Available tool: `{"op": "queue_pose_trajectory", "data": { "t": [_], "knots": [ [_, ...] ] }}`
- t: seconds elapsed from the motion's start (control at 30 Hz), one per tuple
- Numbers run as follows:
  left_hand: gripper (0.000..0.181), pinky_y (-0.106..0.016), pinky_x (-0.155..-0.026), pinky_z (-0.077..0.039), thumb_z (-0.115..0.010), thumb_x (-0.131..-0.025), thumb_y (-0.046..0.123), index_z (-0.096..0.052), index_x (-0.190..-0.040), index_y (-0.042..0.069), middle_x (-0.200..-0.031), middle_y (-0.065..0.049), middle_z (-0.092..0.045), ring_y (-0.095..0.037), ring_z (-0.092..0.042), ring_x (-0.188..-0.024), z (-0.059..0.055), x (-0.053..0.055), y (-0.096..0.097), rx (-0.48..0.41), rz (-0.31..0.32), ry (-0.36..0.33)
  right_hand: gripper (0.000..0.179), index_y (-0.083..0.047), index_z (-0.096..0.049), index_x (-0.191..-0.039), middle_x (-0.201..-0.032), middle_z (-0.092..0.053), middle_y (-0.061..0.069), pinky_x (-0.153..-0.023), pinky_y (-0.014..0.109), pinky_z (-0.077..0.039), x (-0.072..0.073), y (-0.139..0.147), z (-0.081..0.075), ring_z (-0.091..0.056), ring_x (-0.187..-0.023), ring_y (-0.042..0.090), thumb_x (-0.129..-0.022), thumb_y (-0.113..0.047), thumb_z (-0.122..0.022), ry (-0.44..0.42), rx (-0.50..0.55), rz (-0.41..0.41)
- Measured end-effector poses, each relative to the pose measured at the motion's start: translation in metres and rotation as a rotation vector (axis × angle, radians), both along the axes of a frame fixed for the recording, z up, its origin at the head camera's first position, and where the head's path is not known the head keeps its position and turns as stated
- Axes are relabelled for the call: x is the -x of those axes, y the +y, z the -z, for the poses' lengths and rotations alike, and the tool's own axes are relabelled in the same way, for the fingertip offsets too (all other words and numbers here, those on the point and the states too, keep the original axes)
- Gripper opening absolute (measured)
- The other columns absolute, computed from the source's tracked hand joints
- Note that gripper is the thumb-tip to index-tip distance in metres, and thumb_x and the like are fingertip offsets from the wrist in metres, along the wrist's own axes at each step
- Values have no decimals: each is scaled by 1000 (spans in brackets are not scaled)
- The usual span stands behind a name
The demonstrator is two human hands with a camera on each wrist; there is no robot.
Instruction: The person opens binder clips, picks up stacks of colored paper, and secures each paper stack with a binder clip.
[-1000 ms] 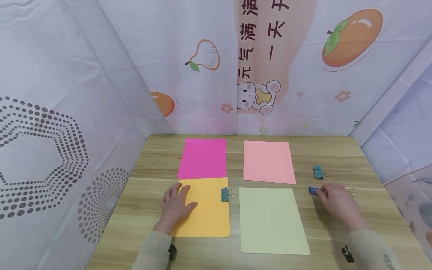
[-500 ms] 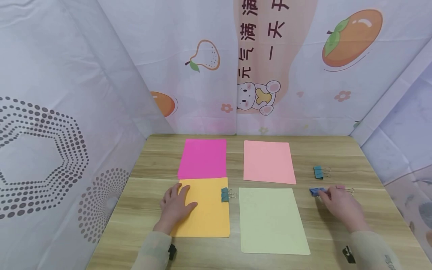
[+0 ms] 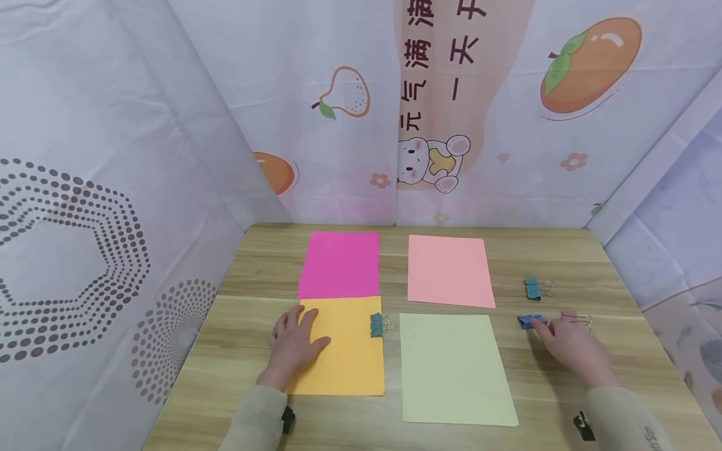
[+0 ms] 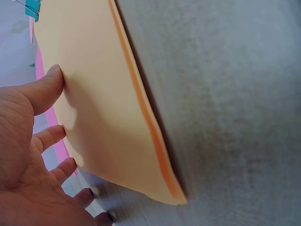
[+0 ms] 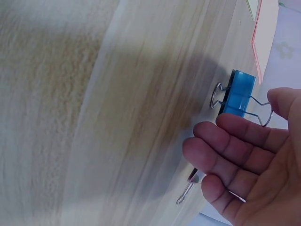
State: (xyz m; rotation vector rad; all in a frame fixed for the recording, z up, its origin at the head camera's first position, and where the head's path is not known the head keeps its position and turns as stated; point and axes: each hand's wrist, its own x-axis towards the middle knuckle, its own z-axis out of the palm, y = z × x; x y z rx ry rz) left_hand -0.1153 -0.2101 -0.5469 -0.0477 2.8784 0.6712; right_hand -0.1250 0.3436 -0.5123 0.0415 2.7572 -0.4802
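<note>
My left hand (image 3: 294, 344) rests with fingers spread on the left part of a stack of yellow-orange paper (image 3: 350, 369). A teal binder clip (image 3: 376, 326) grips the stack's right edge, its wire handles pointing right. On the right, my right hand (image 3: 578, 351) pinches a blue binder clip (image 3: 527, 321). In the right wrist view, thumb and index finger are at one wire handle of the blue clip (image 5: 239, 94), and the other handle sticks out on the far side. Partly behind this hand in the head view lies a pink binder clip (image 3: 570, 314).
Pale green paper (image 3: 457, 369) lies between the hands. Behind are magenta paper (image 3: 341, 266), touching the yellow stack, and light pink paper (image 3: 450, 269). Another teal clip (image 3: 533, 289) lies at the right on the wooden table (image 3: 586, 257). Printed cloth (image 3: 338, 163) hangs behind.
My right hand has shifted slightly right, and the blue clip has turned in its fingers so more of it shows. The pink clip is less covered. My left hand has stayed put.
</note>
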Motion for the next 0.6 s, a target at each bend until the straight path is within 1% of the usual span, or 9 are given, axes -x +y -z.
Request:
{"op": "queue_pose_trajectory", "data": {
  "t": [0.1, 0.23, 0.27, 0.33, 0.47, 0.6],
  "knots": [
    [70, -75, -106, -19, -71, -95, 44, -44, -154, 18, -163, -16, -22, -50, -16, -147, -1, -1, 1, 0, 0, 1, 72, 4, -63, -89, -68, -53, 10, -58, 42, -42, 2, 1, 2, -52, -65, 27, -109, -55, -26, -16, -2, -6],
    [69, -75, -105, -20, -72, -95, 42, -45, -153, 18, -163, -16, -24, -51, -16, -146, -2, -2, 2, 5, -1, 5, 76, 13, -64, -101, -77, -61, 18, -64, 51, -47, 4, 2, 4, -55, -70, 32, -109, -53, -27, -30, 0, -18],
    [69, -75, -105, -20, -72, -95, 42, -45, -153, 17, -163, -16, -24, -51, -16, -146, -3, -2, 2, 5, -1, 4, 75, 13, -64, -103, -79, -61, 19, -65, 51, -47, 4, 2, 4, -55, -71, 32, -110, -52, -27, -32, 1, -18],
    [68, -75, -105, -19, -72, -95, 42, -45, -153, 17, -163, -16, -23, -51, -16, -147, -3, -2, 3, 5, -2, 3, 75, 14, -63, -103, -79, -61, 19, -65, 51, -47, 4, 2, 4, -55, -72, 32, -110, -52, -28, -34, 5, -19],
    [68, -75, -105, -19, -72, -95, 41, -45, -153, 17, -163, -17, -23, -51, -16, -147, -4, -2, 3, 1, -2, 0, 70, 9, -64, -98, -74, -57, 12, -63, 46, -44, 4, 1, 2, -53, -70, 30, -110, -50, -29, -24, 13, -19],
    [68, -75, -105, -19, -72, -95, 41, -45, -153, 17, -163, -17, -23, -51, -16, -146, -3, -2, 3, 1, -2, 0, 65, 7, -64, -97, -74, -56, 10, -62, 44, -44, 3, -1, 0, -53, -70, 29, -110, -49, -32, -6, 20, -19]
  ]
}}
